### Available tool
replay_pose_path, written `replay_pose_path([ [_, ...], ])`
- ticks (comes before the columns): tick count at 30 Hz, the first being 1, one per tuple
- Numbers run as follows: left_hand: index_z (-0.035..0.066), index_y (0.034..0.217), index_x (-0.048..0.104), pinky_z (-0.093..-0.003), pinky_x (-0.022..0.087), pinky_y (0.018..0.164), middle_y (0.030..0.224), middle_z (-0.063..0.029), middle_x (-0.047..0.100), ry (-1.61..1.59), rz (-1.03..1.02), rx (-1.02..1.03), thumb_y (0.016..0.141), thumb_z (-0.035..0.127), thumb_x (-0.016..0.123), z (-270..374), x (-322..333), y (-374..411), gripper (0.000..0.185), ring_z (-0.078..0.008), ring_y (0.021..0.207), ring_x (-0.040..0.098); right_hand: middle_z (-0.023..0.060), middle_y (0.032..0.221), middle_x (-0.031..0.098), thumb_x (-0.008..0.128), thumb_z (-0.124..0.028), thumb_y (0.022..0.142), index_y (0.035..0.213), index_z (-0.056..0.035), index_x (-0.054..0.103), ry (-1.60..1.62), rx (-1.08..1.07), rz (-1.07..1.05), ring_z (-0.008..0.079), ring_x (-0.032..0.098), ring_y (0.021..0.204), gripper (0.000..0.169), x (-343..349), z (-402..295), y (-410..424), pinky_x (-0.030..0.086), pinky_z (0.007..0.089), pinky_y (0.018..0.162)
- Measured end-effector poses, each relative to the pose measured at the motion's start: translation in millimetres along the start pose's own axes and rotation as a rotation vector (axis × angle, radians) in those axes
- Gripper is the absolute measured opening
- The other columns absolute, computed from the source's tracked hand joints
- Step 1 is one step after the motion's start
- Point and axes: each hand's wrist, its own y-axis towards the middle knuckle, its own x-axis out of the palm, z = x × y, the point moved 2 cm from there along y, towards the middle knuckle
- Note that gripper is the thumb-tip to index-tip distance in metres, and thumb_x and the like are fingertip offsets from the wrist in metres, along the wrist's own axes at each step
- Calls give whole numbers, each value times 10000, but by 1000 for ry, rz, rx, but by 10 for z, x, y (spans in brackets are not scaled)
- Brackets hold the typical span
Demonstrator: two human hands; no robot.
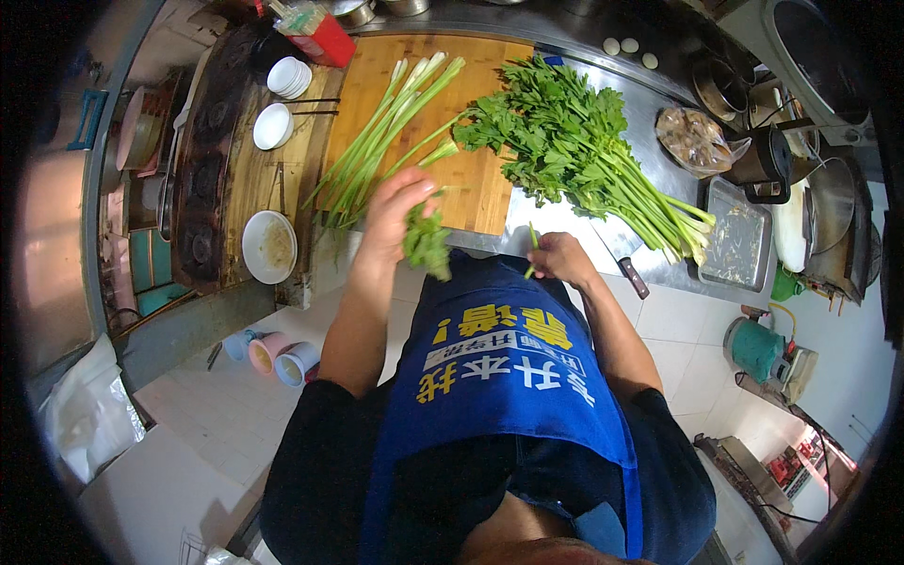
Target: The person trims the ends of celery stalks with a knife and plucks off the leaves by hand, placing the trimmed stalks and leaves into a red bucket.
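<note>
My left hand (397,212) grips a tuft of celery leaves (426,244) hanging down past the near edge of the bamboo cutting board (480,201). To its right, my right hand (563,258) pinches a short green celery stalk piece (532,247), just in front of the counter edge. Scallions or trimmed celery stalks (385,134) lie slantwise over the board's left part, with a leafy sprig's stem near my left hand. A large leafy celery bunch (565,127) spreads from the board's right side onto the steel counter, its pale root ends pointing right.
A knife (633,277) with a dark handle lies at the counter's near edge, beside a metal tray (736,233). Behind are a bag of brown food (696,141) and several eggs (629,45). White bowls (270,247), chopsticks (316,101) and a red container (328,42) stand left.
</note>
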Motion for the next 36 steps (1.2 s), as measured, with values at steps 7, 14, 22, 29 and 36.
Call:
replay_pose_path([
  [7,72,847,548,-264,415,596,724,-43,539,-51,59,-123,852,219,585,-117,-521,-490,152,-149,652,500,43,523,577,678,-286,947,711,-39,645,341,-294,-93,98,504,433,343,485,-679,1037,366,275,410],
  [14,71,813,514,-283,501,578,809,-126,609,-248,-47,-228,827,149,589,-384,-511,-289,109,-164,657,568,210,1059,700,675,-320,869,1126,-59,686,-245,-348,309,386,659,1013,366,215,-870,577,518,447,892],
  [22,63,794,523,-294,533,624,936,-195,664,-65,-203,-300,801,65,579,-481,-91,101,56,-189,728,625,232,964,665,582,-94,802,980,-31,663,-514,-212,1050,408,652,881,207,-862,834,-178,535,479,795],
  [29,84,826,556,-273,508,616,877,-149,674,28,-301,-409,801,73,622,-600,414,265,72,-185,728,620,177,938,642,538,-69,812,947,-42,630,-980,-112,977,354,620,935,166,-1319,1023,47,515,456,793],
  [36,79,923,626,-241,471,593,803,-56,644,-32,-197,-508,840,110,624,-774,634,263,89,-122,662,576,239,917,686,628,-222,811,1001,13,619,-437,-132,624,372,678,862,302,-1344,662,-245,536,425,775],
])
